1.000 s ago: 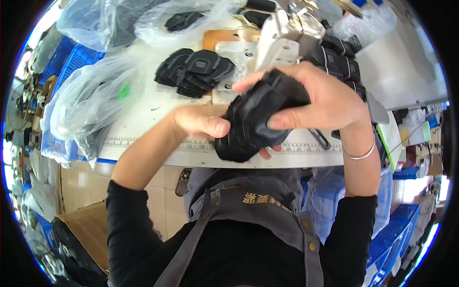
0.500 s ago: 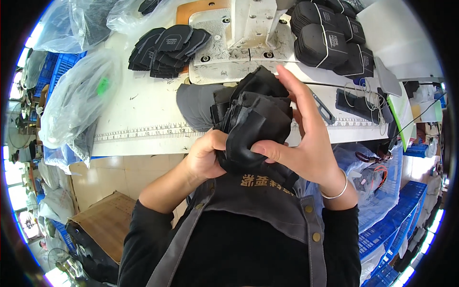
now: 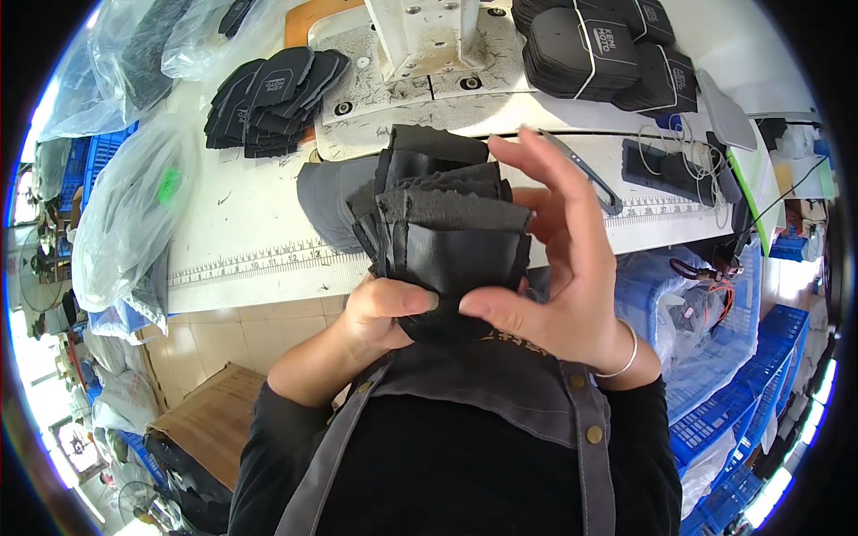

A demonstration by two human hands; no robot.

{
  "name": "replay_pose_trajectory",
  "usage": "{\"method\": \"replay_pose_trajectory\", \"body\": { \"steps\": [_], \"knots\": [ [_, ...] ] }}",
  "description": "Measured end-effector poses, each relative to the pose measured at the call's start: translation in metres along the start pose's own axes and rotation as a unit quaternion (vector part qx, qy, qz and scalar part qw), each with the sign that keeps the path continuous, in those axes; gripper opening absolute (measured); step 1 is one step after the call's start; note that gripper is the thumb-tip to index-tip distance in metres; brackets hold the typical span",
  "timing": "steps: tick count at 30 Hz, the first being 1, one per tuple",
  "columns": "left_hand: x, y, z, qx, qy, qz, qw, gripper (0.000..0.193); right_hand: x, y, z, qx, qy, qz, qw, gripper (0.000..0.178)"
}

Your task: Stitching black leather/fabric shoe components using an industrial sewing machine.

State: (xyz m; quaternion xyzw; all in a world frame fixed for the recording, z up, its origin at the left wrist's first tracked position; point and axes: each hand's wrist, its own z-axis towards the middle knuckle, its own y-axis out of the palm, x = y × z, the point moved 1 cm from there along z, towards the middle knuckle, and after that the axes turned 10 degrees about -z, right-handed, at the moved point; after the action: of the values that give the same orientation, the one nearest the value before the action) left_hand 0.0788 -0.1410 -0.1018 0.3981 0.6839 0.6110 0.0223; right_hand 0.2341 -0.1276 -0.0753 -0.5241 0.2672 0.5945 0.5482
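A thick stack of black fabric pieces [image 3: 460,259] stands upright between my hands in front of my apron, its upper edges fanned into several layers. My left hand [image 3: 380,313] grips the lower left of the stack, thumb lying across the front. At the lower right, my right hand [image 3: 567,277] presses its thumb against the front, while its forefinger rises beside the stack's right edge. The other right fingers curve behind and are partly hidden. Just behind the stack, dark grey curved pieces [image 3: 331,201] lie on the white table [image 3: 241,241], partly covered from view.
Loose black printed pieces [image 3: 273,98] lie at the back left, near a clear plastic bag [image 3: 125,205]. Cord-tied bundles [image 3: 581,54] sit at the back right. A white machine stand [image 3: 424,40] rises between them. A utility knife [image 3: 585,170] and a blue crate [image 3: 715,357] are to the right.
The stack has turned more upright and its layers now fan wider at the top. My left thumb has moved onto its front. The view has shifted slightly, moving the table things leftward.
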Motion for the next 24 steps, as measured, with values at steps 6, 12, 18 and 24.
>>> {"method": "replay_pose_trajectory", "body": {
  "steps": [6, 12, 18, 24],
  "knots": [
    [-0.001, 0.011, 0.0, -0.006, -0.01, -0.016, 1.0, 0.089, 0.01, 0.007, -0.008, 0.043, -0.037, 0.01, 0.998, 0.068],
    [0.0, 0.013, -0.001, -0.004, 0.016, -0.009, 1.0, 0.089, 0.008, 0.006, -0.006, 0.053, -0.018, -0.01, 0.998, 0.045],
    [-0.002, -0.005, -0.005, -0.031, 0.013, -0.08, 0.996, 0.06, 0.008, 0.002, -0.01, 0.129, -0.022, -0.014, 0.991, 0.034],
    [0.001, -0.009, -0.011, -0.007, -0.006, 0.021, 1.0, 0.072, 0.006, -0.021, -0.024, 0.183, 0.067, 0.219, 0.956, 0.031]
  ]
}}
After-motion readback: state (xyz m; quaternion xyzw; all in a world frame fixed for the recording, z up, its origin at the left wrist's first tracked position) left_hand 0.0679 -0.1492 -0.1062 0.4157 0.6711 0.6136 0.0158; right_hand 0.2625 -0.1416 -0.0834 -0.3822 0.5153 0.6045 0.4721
